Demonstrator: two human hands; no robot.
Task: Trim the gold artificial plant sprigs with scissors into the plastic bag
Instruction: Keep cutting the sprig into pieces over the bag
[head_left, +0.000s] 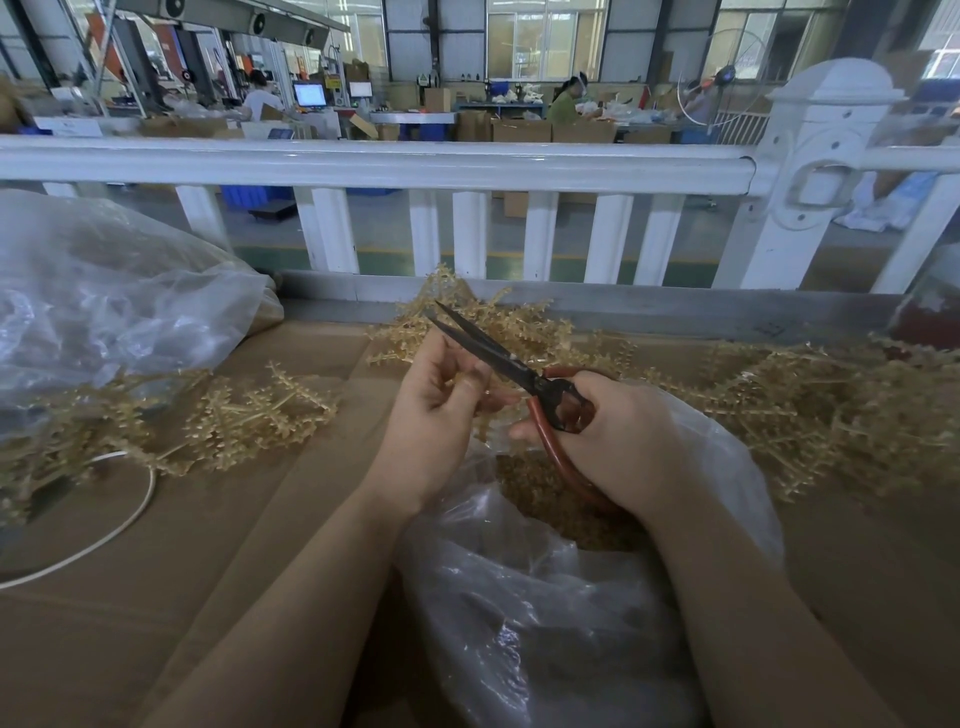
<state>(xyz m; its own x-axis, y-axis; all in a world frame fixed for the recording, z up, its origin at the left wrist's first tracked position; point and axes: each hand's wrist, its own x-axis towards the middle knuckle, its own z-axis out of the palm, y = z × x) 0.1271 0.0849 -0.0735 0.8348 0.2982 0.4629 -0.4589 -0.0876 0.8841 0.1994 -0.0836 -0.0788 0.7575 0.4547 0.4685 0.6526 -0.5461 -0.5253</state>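
Note:
My left hand (441, 410) pinches a gold sprig (504, 322) that fans out beyond my fingers over the cardboard-covered table (208, 545). My right hand (618, 441) grips red-handled scissors (519, 369). The dark blades are slightly parted and point up-left, just past my left fingertips. Below both hands lies a clear plastic bag (545, 597), its mouth open, with gold trimmings (550, 499) inside. More gold sprigs are heaped at the left (234, 415) and at the right (831, 415).
A large clear plastic bag (104, 301) sits at the back left. A white cable (130, 519) curves over the table's left side. A white railing (415, 161) runs along the far edge, with a workshop and people behind it.

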